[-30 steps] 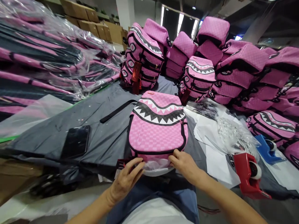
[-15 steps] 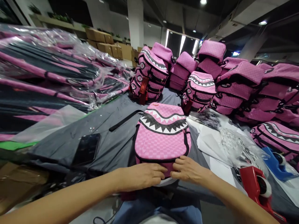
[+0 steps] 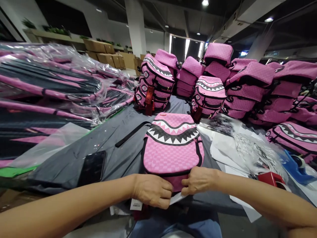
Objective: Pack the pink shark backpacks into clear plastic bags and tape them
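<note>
A pink checkered backpack lies on the grey-covered table in front of me. Black and white jagged teeth run across its front, and a black strap stretches out to its left. Both hands are at its near edge. My left hand is closed there with fingers curled under. Opposite it, my right hand pinches the same edge, its fingertips partly hidden. Between them a white strip shows below the bag. Under my left wrist hangs a white barcode tag.
A black phone lies to the left. Plastic-wrapped pink and black bags fill the far left. Stacked pink backpacks line the back and right. Clear plastic bags, a red tape dispenser and a blue one are at right.
Both hands have curled tighter at the backpack's near edge. The white strip now slants up to the right, and the barcode tag has come into view. My view has shifted slightly.
</note>
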{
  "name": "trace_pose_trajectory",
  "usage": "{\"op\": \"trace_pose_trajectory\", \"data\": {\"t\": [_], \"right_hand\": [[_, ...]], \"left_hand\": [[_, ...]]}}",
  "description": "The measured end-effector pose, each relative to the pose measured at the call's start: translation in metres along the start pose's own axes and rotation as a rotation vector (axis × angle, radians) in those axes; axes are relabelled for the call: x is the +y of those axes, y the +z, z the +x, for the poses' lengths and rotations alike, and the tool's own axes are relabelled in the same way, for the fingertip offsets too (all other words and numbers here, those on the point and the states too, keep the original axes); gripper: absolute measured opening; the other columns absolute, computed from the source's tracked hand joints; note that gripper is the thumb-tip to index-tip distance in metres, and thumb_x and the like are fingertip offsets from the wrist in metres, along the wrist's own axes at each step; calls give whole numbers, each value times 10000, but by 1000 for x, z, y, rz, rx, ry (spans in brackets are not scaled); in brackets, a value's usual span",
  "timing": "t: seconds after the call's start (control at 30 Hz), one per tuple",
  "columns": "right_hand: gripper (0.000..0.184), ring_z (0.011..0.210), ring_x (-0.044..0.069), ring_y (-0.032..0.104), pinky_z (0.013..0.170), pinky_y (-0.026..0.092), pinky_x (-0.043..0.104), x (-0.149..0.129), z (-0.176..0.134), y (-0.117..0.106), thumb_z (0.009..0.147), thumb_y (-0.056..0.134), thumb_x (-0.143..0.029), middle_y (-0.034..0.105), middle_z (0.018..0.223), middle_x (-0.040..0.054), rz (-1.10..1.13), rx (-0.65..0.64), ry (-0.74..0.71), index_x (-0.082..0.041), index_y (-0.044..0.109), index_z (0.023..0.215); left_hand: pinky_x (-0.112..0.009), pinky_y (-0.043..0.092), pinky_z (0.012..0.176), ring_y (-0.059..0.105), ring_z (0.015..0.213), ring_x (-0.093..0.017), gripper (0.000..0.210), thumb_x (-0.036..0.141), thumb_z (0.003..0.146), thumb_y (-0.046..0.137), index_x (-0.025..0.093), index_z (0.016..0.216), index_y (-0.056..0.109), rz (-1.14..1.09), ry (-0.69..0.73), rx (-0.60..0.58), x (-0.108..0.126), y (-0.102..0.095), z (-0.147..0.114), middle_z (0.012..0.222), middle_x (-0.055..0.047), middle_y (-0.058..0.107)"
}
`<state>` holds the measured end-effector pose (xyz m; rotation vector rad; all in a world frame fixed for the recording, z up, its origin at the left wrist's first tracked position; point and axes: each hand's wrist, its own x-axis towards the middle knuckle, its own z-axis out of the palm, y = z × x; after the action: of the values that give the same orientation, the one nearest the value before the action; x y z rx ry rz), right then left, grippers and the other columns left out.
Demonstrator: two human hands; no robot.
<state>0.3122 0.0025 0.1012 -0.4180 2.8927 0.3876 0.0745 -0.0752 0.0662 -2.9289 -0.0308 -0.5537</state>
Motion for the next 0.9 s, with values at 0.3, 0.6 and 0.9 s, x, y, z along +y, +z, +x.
{"op": "trace_pose_trajectory", "data": {"t": [0.3,0.6,0.9], "right_hand": [[34,515,90,494,441,189,307,9,-8,1,960,600,-178,623,800,-35,42,58,17,-212,599,962],[96,615,114,512,483,220,292,-28,-30,26,995,493,-155,589,813,-5,-28,205,191,-203,559,944],[131,536,96,496,500,325,235,-106,-29,100,943,474,-144,579,659,-31,141,776,789,-200,592,936]], "left_hand": [[-301,438,555,496,554,-144,126,139,880,585,254,908,628,112,-109,-24,8,-2,-15,622,21,563],[-305,527,716,580,636,-153,164,54,895,547,192,918,634,280,-405,112,62,20,-24,697,-1,615],[-328,553,857,691,786,-171,248,41,934,475,151,1047,667,327,-533,333,95,49,-12,826,-53,730]]}}
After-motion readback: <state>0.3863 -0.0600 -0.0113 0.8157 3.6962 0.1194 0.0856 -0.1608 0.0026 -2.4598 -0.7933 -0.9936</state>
